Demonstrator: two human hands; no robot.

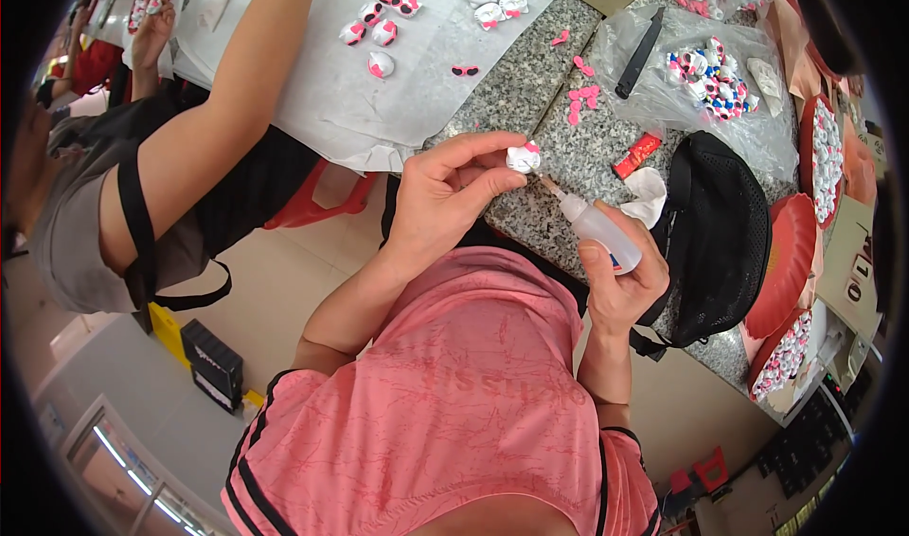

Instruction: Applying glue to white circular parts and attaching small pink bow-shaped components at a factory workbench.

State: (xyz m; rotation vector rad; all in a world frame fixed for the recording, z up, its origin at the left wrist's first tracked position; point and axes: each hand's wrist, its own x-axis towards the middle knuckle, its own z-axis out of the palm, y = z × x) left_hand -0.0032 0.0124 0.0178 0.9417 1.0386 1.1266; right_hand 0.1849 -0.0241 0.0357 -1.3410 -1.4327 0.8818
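Observation:
Between thumb and fingers, my left hand [443, 195] pinches a small white figurine head [524, 158] with a pink part on its upper side. My right hand [625, 269] is wrapped round a translucent squeeze bottle [602, 233]. The bottle's thin tip points up and left, close to the underside of the head; whether it touches, I cannot tell. Beyond my hands, small pink bow-shaped pieces [584, 98] lie loose on the speckled stone tabletop [530, 81]. A pair of tiny pink-and-black sunglasses [465, 71] rests on the white sheet [407, 110].
Several white-and-pink heads [382, 25] sit on the sheet. A clear bag [630, 39] holds more pieces, with a black knife [640, 53] alongside. Black mesh bag [717, 242] and red trays [784, 261] stand right. At left, a co-worker's arm [237, 91] reaches across the sheet.

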